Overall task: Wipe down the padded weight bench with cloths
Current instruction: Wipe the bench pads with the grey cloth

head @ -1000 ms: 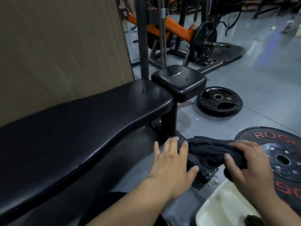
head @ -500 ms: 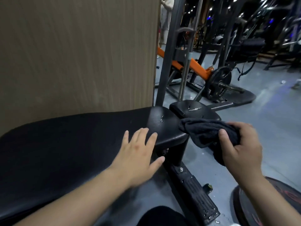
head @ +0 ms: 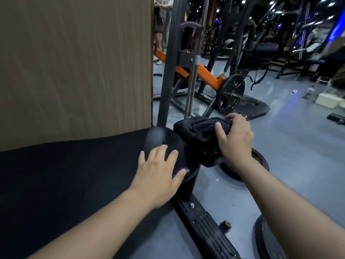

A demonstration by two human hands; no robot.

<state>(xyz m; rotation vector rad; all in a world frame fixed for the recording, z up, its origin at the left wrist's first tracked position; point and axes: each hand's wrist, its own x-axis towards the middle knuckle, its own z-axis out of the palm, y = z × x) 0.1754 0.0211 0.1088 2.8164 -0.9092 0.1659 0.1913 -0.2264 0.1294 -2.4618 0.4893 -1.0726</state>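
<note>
Gripping the cloth [head: 202, 130], my right hand [head: 236, 139] is wiping the seat pad [head: 182, 128]; left hand [head: 158, 171] lying flat, long pad [head: 74, 165] seemingly still waiting.

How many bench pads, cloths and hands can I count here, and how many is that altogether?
Bench pads: 2, the long pad and the small seat pad
Cloths: 1, the dark cloth
Hands: 2, the left hand and the right hand
Total: 5
</note>
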